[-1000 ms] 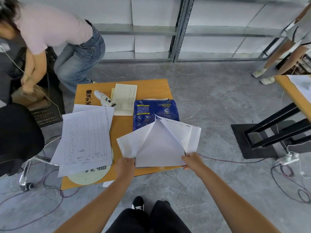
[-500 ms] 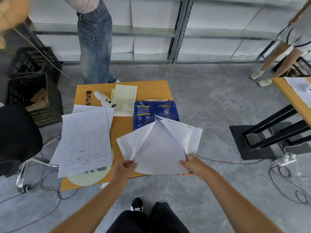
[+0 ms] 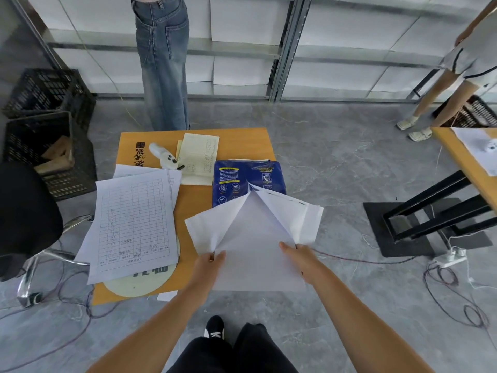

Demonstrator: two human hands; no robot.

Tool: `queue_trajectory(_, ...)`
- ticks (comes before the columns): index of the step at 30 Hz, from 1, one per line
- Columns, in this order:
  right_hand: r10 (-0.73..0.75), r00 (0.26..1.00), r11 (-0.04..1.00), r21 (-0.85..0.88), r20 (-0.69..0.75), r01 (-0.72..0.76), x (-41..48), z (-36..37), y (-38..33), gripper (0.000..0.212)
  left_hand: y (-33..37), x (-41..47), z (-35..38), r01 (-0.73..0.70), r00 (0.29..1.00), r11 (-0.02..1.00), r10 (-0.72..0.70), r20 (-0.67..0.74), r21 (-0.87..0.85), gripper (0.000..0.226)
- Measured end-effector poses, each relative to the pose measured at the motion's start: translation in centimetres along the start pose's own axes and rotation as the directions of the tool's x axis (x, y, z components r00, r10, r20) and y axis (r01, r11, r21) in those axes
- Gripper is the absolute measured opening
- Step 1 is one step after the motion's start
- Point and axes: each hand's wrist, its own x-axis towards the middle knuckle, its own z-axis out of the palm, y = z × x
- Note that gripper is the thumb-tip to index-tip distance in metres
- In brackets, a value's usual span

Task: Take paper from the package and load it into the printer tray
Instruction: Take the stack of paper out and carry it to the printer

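While both hands are working at the centre of the frame, the scene is reading as follows:

Left hand: its fingers are pinching the lower left edge of the white paper stack.
Right hand: its fingers are curling around the stack's right edge, thumb lying on the top sheet.
Paper stack: it is sticking out of the torn wrapper and overhanging the near edge of the orange table.
Blue paper package: it is lying just above the stack in the frame, its white flaps folding outward on both sides.
Printed form: it is lying left of centre on the table.
White controller: it is resting near the table's upper left part.
Printer tray: it is not showing anywhere in view.
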Motion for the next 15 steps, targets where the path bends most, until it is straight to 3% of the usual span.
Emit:
queue_trajectory(3, 0.017, 0.98, 0.991, 0.128, 0.2, -0.043, -0.9, -0.9, 0.8, 0.037, -1.0, -0.8, -0.5, -0.031, 0.999, 0.999, 0.031, 0.009, 0.038, 0.038)
queue_trajectory(6, 0.065, 0.947, 0.982, 0.15, 0.315, -0.117, -1.6, -1.3, 0.6, 0.031, -1.5, -1.5, -1.6, -0.007, 1.0, 0.996, 0.009, 0.024, -0.089, 0.043)
queue_trajectory(8, 0.092, 0.957, 0.971, 0.189, 0.276, -0.148, -1.5, -0.7, 0.1, 0.026, -0.7, -1.1, -1.7, 0.06, 0.997, 0.965, -0.043, 0.07, -0.255, 0.043)
queue_trajectory(11, 0.069, 0.984, 0.976, 0.192, 0.165, -0.101, -0.9, 0.4, -0.2, 0.035, 0.9, -0.8, -1.2, 0.118, 0.981, 0.903, -0.04, 0.192, -0.412, 0.044)
queue_trajectory(15, 0.015, 0.992, 0.979, 0.198, 0.128, -0.04, -1.2, 0.4, 0.2, 0.03, 1.5, -1.1, -0.6, 0.109, 0.977, 0.9, -0.02, 0.21, -0.422, 0.04)
